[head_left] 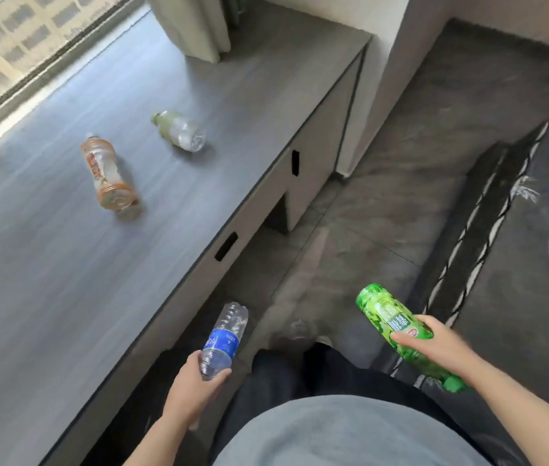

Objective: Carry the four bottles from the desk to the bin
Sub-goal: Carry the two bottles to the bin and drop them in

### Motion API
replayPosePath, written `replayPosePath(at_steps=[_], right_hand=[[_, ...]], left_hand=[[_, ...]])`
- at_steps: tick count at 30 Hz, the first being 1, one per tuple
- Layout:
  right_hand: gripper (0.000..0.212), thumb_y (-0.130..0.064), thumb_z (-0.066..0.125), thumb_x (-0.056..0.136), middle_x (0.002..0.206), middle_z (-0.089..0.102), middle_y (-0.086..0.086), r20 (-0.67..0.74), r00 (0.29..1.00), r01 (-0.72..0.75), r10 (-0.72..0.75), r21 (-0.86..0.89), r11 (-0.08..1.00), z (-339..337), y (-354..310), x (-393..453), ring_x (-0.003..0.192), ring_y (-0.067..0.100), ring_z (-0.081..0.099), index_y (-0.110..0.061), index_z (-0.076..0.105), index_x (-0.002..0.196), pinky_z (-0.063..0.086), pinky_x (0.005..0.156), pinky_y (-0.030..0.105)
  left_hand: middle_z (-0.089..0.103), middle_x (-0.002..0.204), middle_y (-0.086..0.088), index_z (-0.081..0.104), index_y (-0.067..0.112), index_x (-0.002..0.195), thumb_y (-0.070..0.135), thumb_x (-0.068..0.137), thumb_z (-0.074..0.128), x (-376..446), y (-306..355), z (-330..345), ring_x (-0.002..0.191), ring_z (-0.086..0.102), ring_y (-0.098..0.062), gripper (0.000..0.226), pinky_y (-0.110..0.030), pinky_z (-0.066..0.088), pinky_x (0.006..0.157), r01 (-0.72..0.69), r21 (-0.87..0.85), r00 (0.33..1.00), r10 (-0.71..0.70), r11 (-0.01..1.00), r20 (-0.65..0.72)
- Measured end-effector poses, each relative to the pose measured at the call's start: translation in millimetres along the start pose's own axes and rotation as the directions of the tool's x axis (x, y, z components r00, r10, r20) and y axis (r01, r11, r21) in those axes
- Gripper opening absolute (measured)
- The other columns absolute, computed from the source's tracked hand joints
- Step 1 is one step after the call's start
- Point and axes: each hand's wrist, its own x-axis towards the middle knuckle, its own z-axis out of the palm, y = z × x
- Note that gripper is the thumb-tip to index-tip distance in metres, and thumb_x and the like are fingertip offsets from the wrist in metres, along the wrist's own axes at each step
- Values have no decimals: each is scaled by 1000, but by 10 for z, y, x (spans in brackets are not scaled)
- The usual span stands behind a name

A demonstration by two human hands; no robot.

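Bench (64,280): grey top, runs up and away to the left of both sets of fingers, with the window along its far side. Two slot handles show on its front, ahead of the left fingers. Floor between bench and rug is dark and blurred.

Rug (535,314): dark, patterned border, lies to the right of and beyond the right fingers.

Green bottle (397,327): held in the right hand (434,344). Fingers (404,339) wrap across the label at mid-body, closed on it. Base points up and away from the fingers, green cap end points down toward the body. Bottle is off the bench, over the rug edge.

Clear bottle with blue label (224,338): held in the left hand (195,385). Fingers (221,376) close round the lower end; the rest sticks up and forward past them. Also off the bench, just beside its front edge.

Orange bottle (108,174): lies on its side on the bench, well ahead of the left fingers, base nearer them.

Pale green bottle (180,131): lies on its side on the bench, farther from the fingers than the orange one, apart from it.

No bin in view.
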Motion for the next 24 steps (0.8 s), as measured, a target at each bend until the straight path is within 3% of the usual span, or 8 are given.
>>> replayPosePath(at_steps=[3,7,9,13,15,19,22,24], right_hand=[[56,-35,78,72,106,65,3,-16,999,-39,41,84,996,-178,200,42,97,21,61,-14,55,118,47,81,32],[53,-27,78,74,103,65,6,-44,995,-76,88,226,971,-370,265,126,86,18,60,-9,54,118,43,63,21],[52,-23,78,74,99,63,6,-53,992,-99,118,270,958,-447,253,205,84,17,59,-8,53,118,41,60,18],[47,-18,77,75,101,66,12,-68,979,-161,192,319,934,-601,239,381,87,24,60,-2,55,114,45,68,27],[44,-19,77,76,102,67,14,-78,967,-202,243,344,917,-686,282,440,92,28,62,-3,58,112,45,77,32],[28,-21,75,77,94,68,13,-128,932,-258,340,427,867,-855,368,432,75,17,60,-8,62,97,41,61,24],[26,-31,74,78,89,69,12,-113,900,-324,421,473,819,-984,494,440,78,26,61,-13,62,93,41,66,30],[30,-36,72,77,77,68,10,-102,868,-372,486,512,774,-1098,616,481,70,25,60,-10,65,91,40,63,31]], left_hand=[[61,85,10,49,20,114,43,70,71,101,202,121,74,61,-9,54,-24,43,58,-19,77,1000,17,997,24],[63,98,-1,48,14,121,42,71,73,226,464,181,80,59,-16,62,-26,41,61,-3,125,999,-2,992,37],[63,94,-1,49,13,118,41,71,74,342,624,171,79,60,-18,60,-29,42,63,9,133,999,-16,991,50],[61,92,-1,48,14,115,44,69,71,693,1132,150,81,59,-20,59,-29,42,66,-12,207,995,-9,978,99],[62,96,-2,47,14,115,44,70,70,911,1465,157,84,60,-22,59,-29,43,68,-56,248,991,24,967,133],[59,93,0,46,16,110,47,73,65,1281,2255,214,79,56,-20,52,-29,40,66,-219,389,964,137,895,230],[57,96,-2,45,13,111,46,76,65,1498,2939,321,84,55,-24,53,-30,41,70,-323,446,933,202,835,297],[58,96,-3,46,12,112,46,76,66,1604,3370,455,85,58,-26,53,-31,42,70,-364,434,918,239,824,315]])
